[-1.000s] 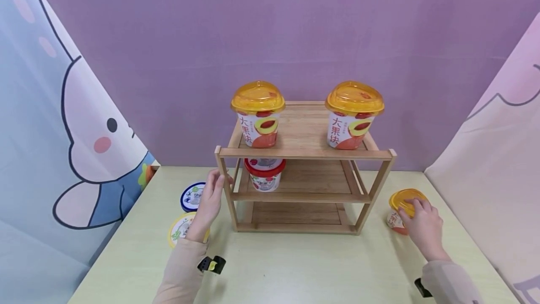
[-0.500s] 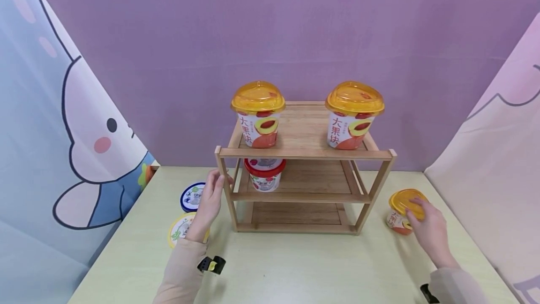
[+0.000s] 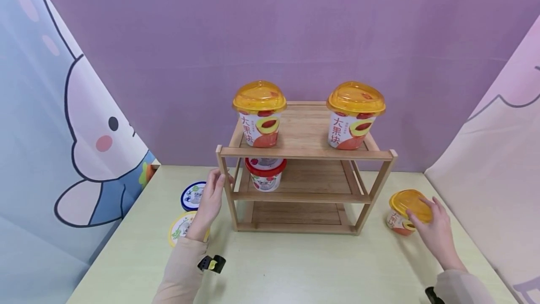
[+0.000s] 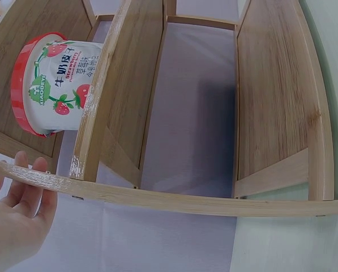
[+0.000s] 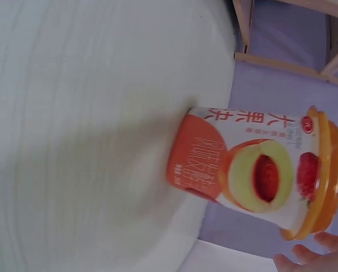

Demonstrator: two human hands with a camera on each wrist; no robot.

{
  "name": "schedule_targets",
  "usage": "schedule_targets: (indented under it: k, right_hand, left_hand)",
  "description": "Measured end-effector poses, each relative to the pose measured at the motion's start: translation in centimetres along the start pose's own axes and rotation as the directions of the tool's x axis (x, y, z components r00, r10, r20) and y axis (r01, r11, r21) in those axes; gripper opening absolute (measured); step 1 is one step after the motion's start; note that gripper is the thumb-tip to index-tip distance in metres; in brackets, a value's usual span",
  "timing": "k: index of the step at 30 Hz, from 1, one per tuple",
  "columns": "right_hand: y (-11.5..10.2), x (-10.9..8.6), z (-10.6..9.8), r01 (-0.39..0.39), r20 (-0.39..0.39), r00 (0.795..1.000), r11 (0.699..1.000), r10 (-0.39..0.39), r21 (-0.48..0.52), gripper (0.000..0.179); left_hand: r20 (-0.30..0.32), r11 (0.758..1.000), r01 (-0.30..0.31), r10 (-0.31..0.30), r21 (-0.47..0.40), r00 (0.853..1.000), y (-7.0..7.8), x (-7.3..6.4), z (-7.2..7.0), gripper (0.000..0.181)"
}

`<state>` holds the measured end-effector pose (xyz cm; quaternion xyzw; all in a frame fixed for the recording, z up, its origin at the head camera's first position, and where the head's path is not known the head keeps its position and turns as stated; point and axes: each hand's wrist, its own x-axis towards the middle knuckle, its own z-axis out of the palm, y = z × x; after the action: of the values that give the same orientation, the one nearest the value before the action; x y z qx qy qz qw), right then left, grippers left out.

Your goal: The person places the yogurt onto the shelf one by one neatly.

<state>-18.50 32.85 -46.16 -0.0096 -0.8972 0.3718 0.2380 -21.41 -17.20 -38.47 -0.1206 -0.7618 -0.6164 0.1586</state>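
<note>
My left hand holds the left front post of a wooden rack, its fingers passing behind the post. A red-lidded strawberry milk cup stands on the middle shelf near it, with part of another cup above its lid. At the right, a fruit yogurt cup with a domed orange lid stands upright on the table. My right hand is beside that lid, thumb and fingers spread around its near right side. The right wrist view has the cup's peach picture facing it; whether the fingertips touch is unclear.
Two orange-lidded yogurt cups stand on the rack's top shelf, a left one and a right one. Left of the rack are a blue-rimmed tub and a yellow-rimmed tub, partly behind my left arm. Cloth hangs around the table.
My right hand has drawn back to the right from the cup's lid and its fingers have spread, showing more lid and the peach picture. The left hand stays on the post.
</note>
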Motion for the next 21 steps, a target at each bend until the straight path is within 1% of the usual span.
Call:
schedule_targets:
  k: [5, 8, 10, 15, 17, 21]
  right_hand:
    - [0.5, -0.2, 0.0, -0.094, 0.079, 0.993, 0.995, 0.093, 0.02, 0.062]
    - [0.8, -0.3, 0.1, -0.139, 0.11, 0.985, 0.99, 0.136, 0.023, 0.068]
    - [0.9, -0.3, 0.2, -0.16, 0.119, 0.981, 0.987, 0.156, 0.023, 0.071]
    - [1.1, -0.2, 0.6, -0.168, 0.103, 0.981, 0.985, 0.162, 0.047, 0.072]
    - [1.1, -0.2, 0.8, -0.164, 0.088, 0.983, 0.985, 0.158, 0.06, 0.071]
    - [1.2, 0.1, 1.1, -0.118, 0.047, 0.992, 0.99, 0.115, 0.081, 0.071]
  left_hand:
    - [-0.006, 1.0, 0.016, -0.016, 0.011, 1.0, 1.7, -0.3, 0.2, 0.025]
    - [-0.012, 1.0, 0.005, -0.005, 0.015, 1.0, 2.1, -0.4, 0.3, 0.025]
    - [-0.009, 1.0, -0.007, 0.007, 0.004, 1.0, 2.0, -0.4, 0.2, 0.024]
    - [-0.002, 1.0, -0.023, 0.023, -0.014, 1.0, 0.2, 0.0, 0.1, 0.026]
    - [-0.004, 0.999, -0.028, 0.028, -0.014, 1.0, -0.4, 0.2, 0.1, 0.027]
    - [-0.008, 0.999, -0.037, 0.036, -0.016, 0.999, -0.8, 0.3, 0.1, 0.027]
